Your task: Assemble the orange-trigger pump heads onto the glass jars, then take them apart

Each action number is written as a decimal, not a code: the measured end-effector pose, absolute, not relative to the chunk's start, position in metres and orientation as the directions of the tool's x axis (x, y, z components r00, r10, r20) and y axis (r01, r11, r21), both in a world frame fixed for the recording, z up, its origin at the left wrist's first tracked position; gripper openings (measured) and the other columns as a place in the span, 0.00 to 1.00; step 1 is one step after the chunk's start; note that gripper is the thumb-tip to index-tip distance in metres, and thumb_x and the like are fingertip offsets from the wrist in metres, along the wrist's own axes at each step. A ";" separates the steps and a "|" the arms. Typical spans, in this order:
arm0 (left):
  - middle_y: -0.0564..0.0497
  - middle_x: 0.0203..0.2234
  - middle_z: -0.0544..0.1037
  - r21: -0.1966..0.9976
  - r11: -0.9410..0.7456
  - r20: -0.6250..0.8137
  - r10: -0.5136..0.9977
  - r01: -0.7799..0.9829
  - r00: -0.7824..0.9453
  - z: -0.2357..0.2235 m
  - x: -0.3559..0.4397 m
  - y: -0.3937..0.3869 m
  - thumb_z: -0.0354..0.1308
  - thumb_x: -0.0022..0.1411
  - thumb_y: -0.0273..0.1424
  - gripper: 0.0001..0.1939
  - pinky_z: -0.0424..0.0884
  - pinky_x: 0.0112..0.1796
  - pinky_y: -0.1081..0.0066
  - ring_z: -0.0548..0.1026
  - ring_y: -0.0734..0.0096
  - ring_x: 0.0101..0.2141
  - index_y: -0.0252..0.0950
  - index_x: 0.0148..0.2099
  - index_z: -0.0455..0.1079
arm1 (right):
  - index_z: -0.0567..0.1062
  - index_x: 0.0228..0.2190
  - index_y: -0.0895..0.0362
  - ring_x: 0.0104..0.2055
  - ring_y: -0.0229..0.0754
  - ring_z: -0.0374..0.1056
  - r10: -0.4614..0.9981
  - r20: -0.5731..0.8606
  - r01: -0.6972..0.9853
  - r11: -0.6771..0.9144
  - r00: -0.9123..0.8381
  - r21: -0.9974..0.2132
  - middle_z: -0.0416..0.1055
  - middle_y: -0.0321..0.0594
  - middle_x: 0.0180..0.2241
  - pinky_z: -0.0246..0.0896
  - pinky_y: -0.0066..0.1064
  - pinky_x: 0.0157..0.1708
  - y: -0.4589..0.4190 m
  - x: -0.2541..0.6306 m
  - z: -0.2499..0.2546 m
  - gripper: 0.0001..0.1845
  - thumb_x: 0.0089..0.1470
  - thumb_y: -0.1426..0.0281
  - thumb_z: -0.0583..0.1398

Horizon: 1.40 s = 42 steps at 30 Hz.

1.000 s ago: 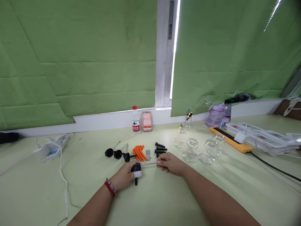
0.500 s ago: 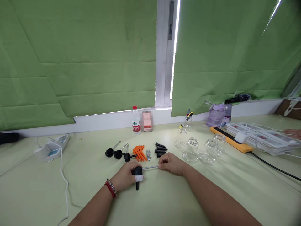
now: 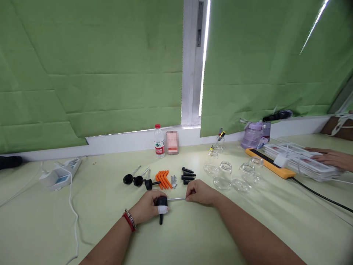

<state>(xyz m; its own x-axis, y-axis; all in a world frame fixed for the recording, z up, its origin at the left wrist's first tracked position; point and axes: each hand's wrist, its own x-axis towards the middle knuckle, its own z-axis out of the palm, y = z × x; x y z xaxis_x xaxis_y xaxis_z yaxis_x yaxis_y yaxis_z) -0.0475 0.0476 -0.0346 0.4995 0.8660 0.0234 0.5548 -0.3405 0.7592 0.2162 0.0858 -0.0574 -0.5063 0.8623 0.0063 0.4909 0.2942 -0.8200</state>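
My left hand [image 3: 147, 207], one finger wrapped in white tape, is closed around a black round part [image 3: 162, 201] with a short black stem pointing towards me. A thin metal rod [image 3: 176, 199] sticks out of its right side. The fingertips of my right hand [image 3: 200, 192] pinch the rod's far end. Just beyond my hands lie similar black cup-shaped parts [image 3: 138, 180] with metal rods. To their right are several orange angled pieces [image 3: 163, 179], a few screws [image 3: 173, 181] and several black ribbed pieces [image 3: 188, 176].
Clear glass jars [image 3: 225, 167] and round glass pieces [image 3: 222, 183] stand right of centre. Behind are a water bottle [image 3: 159, 141] and screwdrivers [image 3: 220, 136] in a jar. Power strips lie left [image 3: 62, 175] and right [image 3: 270, 163]. Another person's hand [image 3: 333, 158] rests on stacked white trays [image 3: 300, 162].
My hands keep the same hold; the rod and my right fingertips sit slightly lower. At the right, the other person's hand has moved in over the white trays.
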 end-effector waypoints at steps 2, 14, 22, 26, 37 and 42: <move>0.50 0.34 0.71 0.765 -0.332 0.015 0.866 0.552 0.500 -0.033 -0.047 0.047 0.61 0.48 0.40 0.18 0.66 0.36 0.70 0.69 0.67 0.34 0.37 0.41 0.71 | 0.77 0.24 0.58 0.25 0.34 0.61 0.862 0.009 0.489 0.295 -0.507 -0.821 0.69 0.35 0.24 0.54 0.24 0.24 0.086 0.216 -0.057 0.07 0.39 0.69 0.62; 0.50 0.32 0.72 0.740 -0.358 0.044 0.871 0.569 0.490 -0.032 -0.050 0.046 0.61 0.48 0.38 0.16 0.67 0.34 0.70 0.69 0.68 0.32 0.36 0.38 0.71 | 0.75 0.23 0.58 0.23 0.33 0.57 0.872 -0.021 0.492 0.257 -0.489 -0.832 0.65 0.33 0.21 0.50 0.24 0.22 0.084 0.216 -0.055 0.10 0.41 0.63 0.62; 0.49 0.34 0.73 0.701 -0.356 0.479 0.877 0.618 -0.039 -0.027 -0.067 0.050 0.57 0.52 0.39 0.14 0.67 0.40 0.67 0.71 0.64 0.37 0.37 0.39 0.68 | 0.72 0.22 0.58 0.23 0.33 0.54 0.882 0.003 0.495 0.267 -0.471 -0.827 0.62 0.33 0.21 0.50 0.25 0.23 0.082 0.216 -0.052 0.15 0.47 0.58 0.58; 0.48 0.42 0.71 0.753 -0.086 0.506 0.709 0.652 -0.491 -0.029 -0.095 0.064 0.51 0.55 0.45 0.21 0.65 0.45 0.67 0.70 0.64 0.42 0.38 0.47 0.64 | 0.72 0.23 0.58 0.23 0.33 0.54 0.884 -0.001 0.508 0.268 -0.468 -0.819 0.62 0.33 0.21 0.50 0.25 0.24 0.082 0.216 -0.053 0.15 0.46 0.58 0.58; 0.42 0.34 0.74 0.729 0.349 0.285 0.628 0.589 -0.724 -0.047 -0.157 0.085 0.56 0.50 0.41 0.20 0.68 0.31 0.62 0.73 0.56 0.31 0.34 0.42 0.70 | 0.72 0.22 0.58 0.24 0.34 0.56 0.883 0.002 0.490 0.263 -0.470 -0.831 0.64 0.34 0.21 0.52 0.25 0.24 0.082 0.216 -0.054 0.14 0.46 0.59 0.58; 0.39 0.37 0.74 0.705 0.357 0.282 0.652 0.613 -0.704 -0.051 -0.157 0.088 0.58 0.46 0.38 0.20 0.68 0.32 0.62 0.74 0.55 0.32 0.33 0.41 0.71 | 0.72 0.23 0.58 0.24 0.34 0.56 0.883 0.002 0.482 0.258 -0.470 -0.837 0.65 0.34 0.21 0.52 0.25 0.24 0.082 0.216 -0.055 0.13 0.45 0.60 0.58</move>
<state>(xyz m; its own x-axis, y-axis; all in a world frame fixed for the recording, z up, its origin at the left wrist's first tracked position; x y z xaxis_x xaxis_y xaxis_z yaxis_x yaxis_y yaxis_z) -0.1566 0.0878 -0.0510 -0.7038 0.6522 0.2816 0.6130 0.3571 0.7048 0.2159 0.0824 -0.0546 -0.4702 0.8826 0.0016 0.4821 0.2584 -0.8371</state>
